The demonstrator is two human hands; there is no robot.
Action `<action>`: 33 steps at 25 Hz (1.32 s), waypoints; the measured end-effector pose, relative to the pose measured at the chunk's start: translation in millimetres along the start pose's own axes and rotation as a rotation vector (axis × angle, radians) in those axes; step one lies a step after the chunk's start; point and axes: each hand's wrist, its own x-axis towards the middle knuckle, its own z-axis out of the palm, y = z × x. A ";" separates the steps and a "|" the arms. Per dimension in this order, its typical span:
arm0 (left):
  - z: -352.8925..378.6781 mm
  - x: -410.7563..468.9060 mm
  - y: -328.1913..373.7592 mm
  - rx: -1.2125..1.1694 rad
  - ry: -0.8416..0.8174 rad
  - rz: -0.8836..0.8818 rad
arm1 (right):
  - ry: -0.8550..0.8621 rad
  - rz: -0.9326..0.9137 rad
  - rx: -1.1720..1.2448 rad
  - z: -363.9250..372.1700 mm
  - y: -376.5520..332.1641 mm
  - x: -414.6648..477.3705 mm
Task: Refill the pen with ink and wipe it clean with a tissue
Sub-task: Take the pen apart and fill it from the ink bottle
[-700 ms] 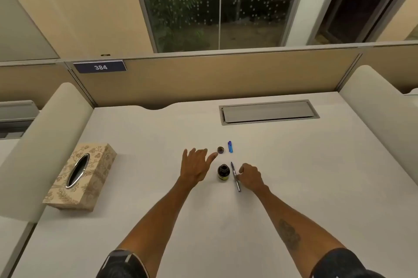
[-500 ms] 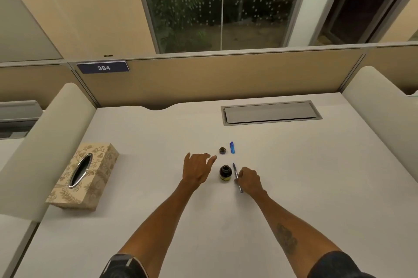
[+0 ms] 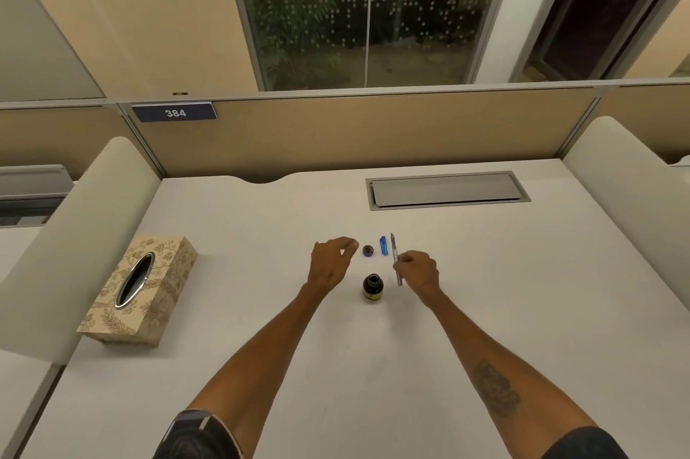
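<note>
Desk [image 3: 261,309]: white.
Right hand [image 3: 420,270]: I see it pinch the pen [image 3: 395,259].
Left hand [image 3: 330,262]: loose, holds nothing.
Ink bottle [image 3: 372,286]: between both hands.

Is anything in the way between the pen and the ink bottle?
Nothing visible is. The right hand holds the pen just right of the open ink bottle, with only bare desk between them.

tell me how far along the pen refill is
Done: the ink bottle stands open, its lid and the blue cap lying on the desk behind it. In hand: the right hand grips the pen; the left hand holds nothing. Left: filling the pen, then wiping it; no tissue is out of the tissue box.
</note>
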 end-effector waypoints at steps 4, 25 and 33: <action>-5.6 9.2 30.3 -0.210 0.001 -0.036 | -0.059 -0.132 0.220 -14.7 -29.9 -5.7; -6.7 11.5 55.3 -0.841 -0.085 -0.079 | -0.254 -0.193 0.644 -20.4 -65.1 -46.1; 0.5 8.5 64.8 -0.904 -0.060 -0.140 | -0.311 0.018 0.707 -23.7 -66.0 -44.3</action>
